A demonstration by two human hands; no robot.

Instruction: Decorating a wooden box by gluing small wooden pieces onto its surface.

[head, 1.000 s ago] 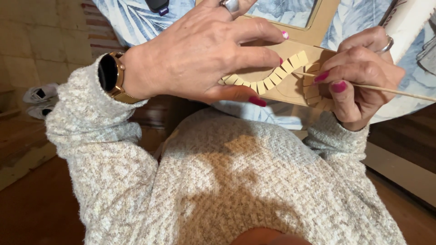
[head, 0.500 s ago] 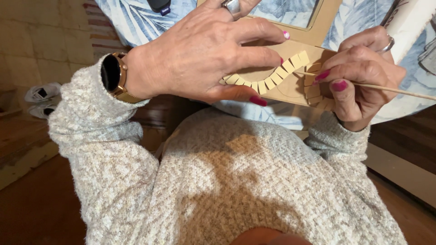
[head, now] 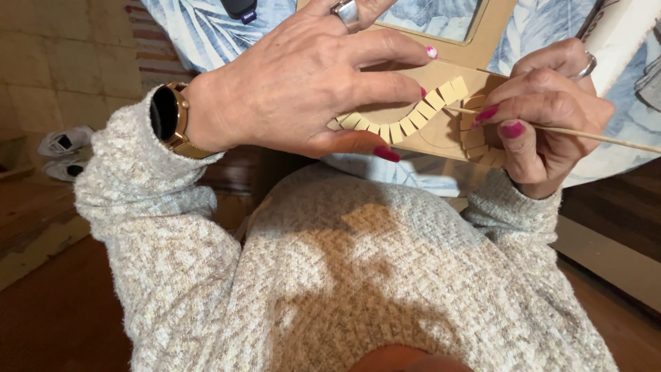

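Over the lap of the person in the speckled knitted sweater (head: 358, 275), both hands met on a tan cardboard piece (head: 441, 134) that rested at the near edge of a table draped in a blue leaf-print cloth (head: 200, 27). The left hand (head: 303, 83), a dark-faced watch (head: 165, 114) on its wrist, lay spread wide and flat across the card, its fingertips pressing just beside a curved strip of small cardboard tabs (head: 406, 120) that arched from under the thumb up toward the right. The right hand (head: 551, 120) was closed in a narrow pinch around a thin wooden stick (head: 592, 136), thumb and forefinger gripping it near the working end. That stick's long axis ran almost level across the view, from the far right edge leftward, and its tip sat right at the upper end of the tab strip, seemingly touching it, though I could not tell for certain. So the strip lay directly to the left of the right hand, in line with the stick, and the right hand was plainly the nearer one to that end, while the left pinned the strip's lower stretch. A second fan of tabs (head: 476, 141) curled beneath the right fingers. Beyond them, a cardboard frame (head: 492, 41) lay on the cloth.
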